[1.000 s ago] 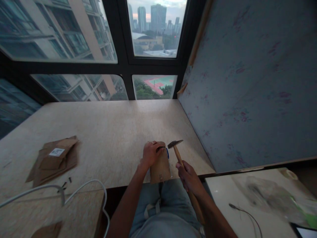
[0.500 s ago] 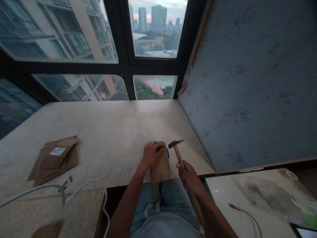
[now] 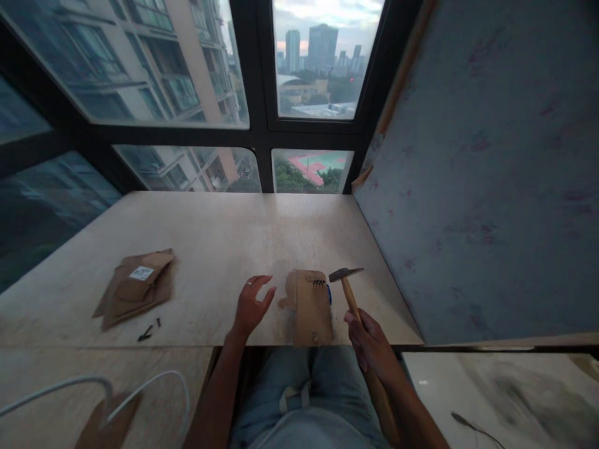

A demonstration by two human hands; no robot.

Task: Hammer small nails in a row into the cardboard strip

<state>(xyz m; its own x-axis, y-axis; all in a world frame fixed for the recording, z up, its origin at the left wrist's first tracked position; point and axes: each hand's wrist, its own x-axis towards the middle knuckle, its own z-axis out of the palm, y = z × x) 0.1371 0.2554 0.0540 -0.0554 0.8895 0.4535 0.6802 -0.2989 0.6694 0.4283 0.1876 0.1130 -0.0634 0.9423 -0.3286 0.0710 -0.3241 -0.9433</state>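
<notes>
A small brown wooden block (image 3: pixel 311 307) stands at the near edge of the plywood table (image 3: pixel 224 243), with several dark nails (image 3: pixel 319 282) stuck in its top and a blue mark on its right side. My right hand (image 3: pixel 369 340) grips the wooden handle of a hammer (image 3: pixel 347 282), whose metal head hovers just right of the block's top. My left hand (image 3: pixel 251 304) floats left of the block with fingers spread, holding nothing and not touching it.
A flattened brown cardboard packet (image 3: pixel 136 287) with a white label lies at the left, a few loose dark nails (image 3: pixel 148 329) in front of it. A white cable (image 3: pixel 140 386) loops at lower left. A grey-blue panel (image 3: pixel 477 168) walls the right side; windows stand behind.
My left hand has let go of the nail on the block's top and pulled away to the left, fingers open. The hammer stays beside the block. The camera view has shifted left.
</notes>
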